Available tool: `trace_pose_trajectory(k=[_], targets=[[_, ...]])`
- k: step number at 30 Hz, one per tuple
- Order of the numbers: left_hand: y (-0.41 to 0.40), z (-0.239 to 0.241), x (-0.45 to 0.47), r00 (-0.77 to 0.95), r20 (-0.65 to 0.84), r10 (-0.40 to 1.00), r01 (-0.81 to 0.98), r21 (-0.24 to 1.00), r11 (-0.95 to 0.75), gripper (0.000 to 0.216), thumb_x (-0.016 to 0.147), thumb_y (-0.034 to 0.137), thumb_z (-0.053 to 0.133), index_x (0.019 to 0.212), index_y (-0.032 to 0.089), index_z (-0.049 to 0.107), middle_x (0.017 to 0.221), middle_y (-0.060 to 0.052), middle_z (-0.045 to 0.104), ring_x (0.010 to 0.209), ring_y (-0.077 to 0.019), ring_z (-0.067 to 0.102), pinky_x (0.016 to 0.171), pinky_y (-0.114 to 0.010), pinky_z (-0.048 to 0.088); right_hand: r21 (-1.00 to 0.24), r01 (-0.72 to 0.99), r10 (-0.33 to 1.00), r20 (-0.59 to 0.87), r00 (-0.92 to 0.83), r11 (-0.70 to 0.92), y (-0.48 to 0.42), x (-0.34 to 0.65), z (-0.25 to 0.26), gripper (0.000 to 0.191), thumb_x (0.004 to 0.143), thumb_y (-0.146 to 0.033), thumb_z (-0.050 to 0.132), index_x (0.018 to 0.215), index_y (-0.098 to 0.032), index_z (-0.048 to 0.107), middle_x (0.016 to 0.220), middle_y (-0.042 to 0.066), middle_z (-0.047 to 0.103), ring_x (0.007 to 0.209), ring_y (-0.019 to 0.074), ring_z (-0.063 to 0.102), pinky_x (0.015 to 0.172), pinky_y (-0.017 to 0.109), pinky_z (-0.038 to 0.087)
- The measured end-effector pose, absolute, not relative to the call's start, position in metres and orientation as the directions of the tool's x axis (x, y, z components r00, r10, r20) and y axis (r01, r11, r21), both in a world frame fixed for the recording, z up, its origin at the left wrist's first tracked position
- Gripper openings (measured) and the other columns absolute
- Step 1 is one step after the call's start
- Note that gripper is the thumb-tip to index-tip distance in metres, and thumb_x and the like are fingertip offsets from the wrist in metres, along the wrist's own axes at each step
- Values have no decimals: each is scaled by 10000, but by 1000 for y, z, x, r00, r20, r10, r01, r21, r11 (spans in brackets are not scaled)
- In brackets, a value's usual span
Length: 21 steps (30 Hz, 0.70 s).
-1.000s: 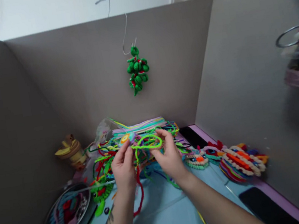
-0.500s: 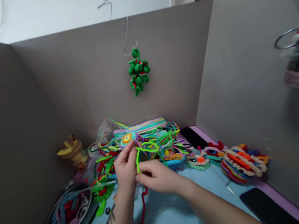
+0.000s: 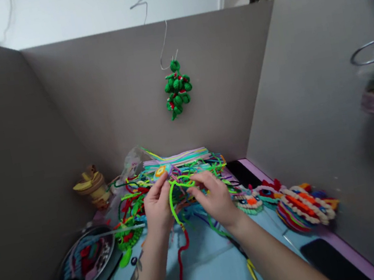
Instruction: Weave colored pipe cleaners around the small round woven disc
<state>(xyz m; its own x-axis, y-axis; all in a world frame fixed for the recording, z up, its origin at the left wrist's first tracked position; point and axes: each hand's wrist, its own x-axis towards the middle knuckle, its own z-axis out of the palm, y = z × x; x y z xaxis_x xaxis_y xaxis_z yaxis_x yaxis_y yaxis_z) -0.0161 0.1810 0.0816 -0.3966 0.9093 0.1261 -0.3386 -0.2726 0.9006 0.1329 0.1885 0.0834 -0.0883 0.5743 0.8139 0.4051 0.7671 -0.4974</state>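
Left hand (image 3: 157,206) pinches lime stem (image 3: 172,204) — dish (image 3: 113,247) holds coloured pieces (image 3: 85,261).

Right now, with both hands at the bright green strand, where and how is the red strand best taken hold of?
Pinch the red strand near its upper end, just below where it meets the bright green strand. I'd bring the grip in from the right: the strand is thin, bends rightward there over the blue surface, and the left forearm lies close on its other side.

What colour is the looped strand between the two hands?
The looped strand is bright lime green; it shows best in the head view.
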Motion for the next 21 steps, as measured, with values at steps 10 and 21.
trace_pose_trajectory(k=[10,21], targets=[[182,71,-18,-310,215,926,-298,903,-310,385,700,380,757,1026,176,732,945,-74,742,817,-171,677,763,-269,520,-434,500,519,854,-37,750,192,136,84,89,861,-190,586,859,-212,673,864,39,501,813,172,538,741,317,480],[174,81,-11,-240,235,942,-295,907,-301,339,641,349,800,916,162,735,805,-57,745,723,-170,692,713,-266,533,-649,381,702,712,-1,658,201,142,88,101,851,-199,558,786,-205,634,910,45,495,872,176,542,808,328,473]])
